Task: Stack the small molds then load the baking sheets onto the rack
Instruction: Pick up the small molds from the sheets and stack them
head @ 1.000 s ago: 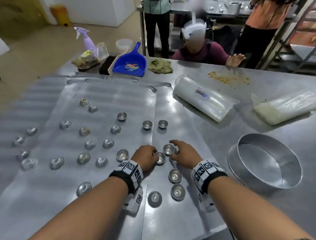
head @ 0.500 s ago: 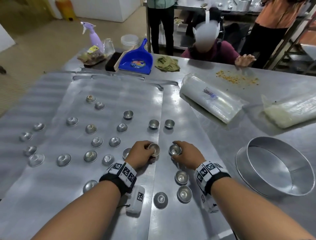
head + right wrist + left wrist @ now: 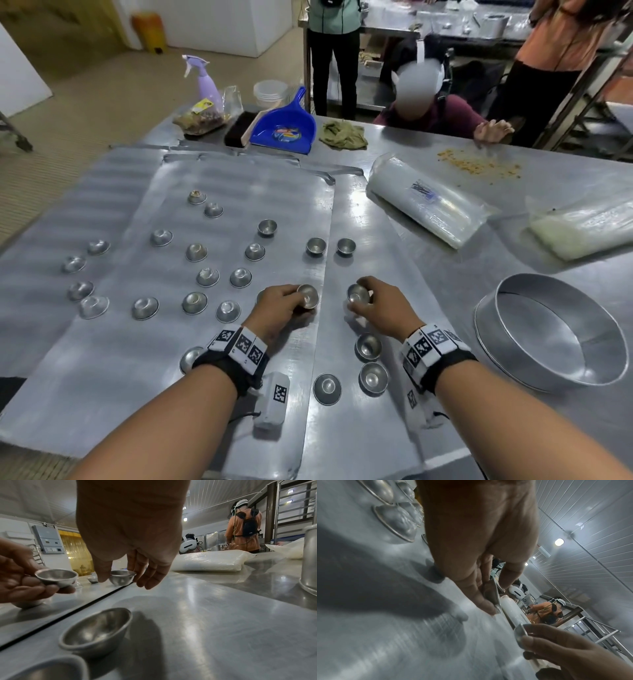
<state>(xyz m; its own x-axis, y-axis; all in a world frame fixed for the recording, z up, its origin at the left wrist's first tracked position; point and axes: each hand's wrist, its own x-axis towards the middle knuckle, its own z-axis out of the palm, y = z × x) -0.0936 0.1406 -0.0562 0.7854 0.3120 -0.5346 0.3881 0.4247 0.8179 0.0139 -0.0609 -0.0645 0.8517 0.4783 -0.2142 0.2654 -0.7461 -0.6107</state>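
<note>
Several small metal molds lie scattered over two baking sheets, the left sheet [image 3: 239,192] and the right sheet [image 3: 370,428]. Those on the left sheet are mostly upside down, like one [image 3: 145,308]. Upright ones [image 3: 368,346] sit near my right wrist. My left hand [image 3: 301,301] pinches one mold [image 3: 307,295] just above the seam between the sheets. My right hand [image 3: 359,301] pinches another mold [image 3: 358,294] beside it. In the right wrist view, thumb and fingers hold the mold [image 3: 122,577] by its rim, and the left hand's mold [image 3: 56,577] is tilted slightly.
A round cake pan [image 3: 551,329] stands at the right. Behind it lie a plastic-wrapped roll [image 3: 428,202] and a bag [image 3: 582,229]. A blue dustpan [image 3: 284,126], a spray bottle [image 3: 207,85] and a rag [image 3: 342,135] sit at the far edge. A seated person [image 3: 428,113] faces me.
Both hands closed on two neighbouring molds that stood on the sheets and lifted them. The two molds are now a little farther apart.
</note>
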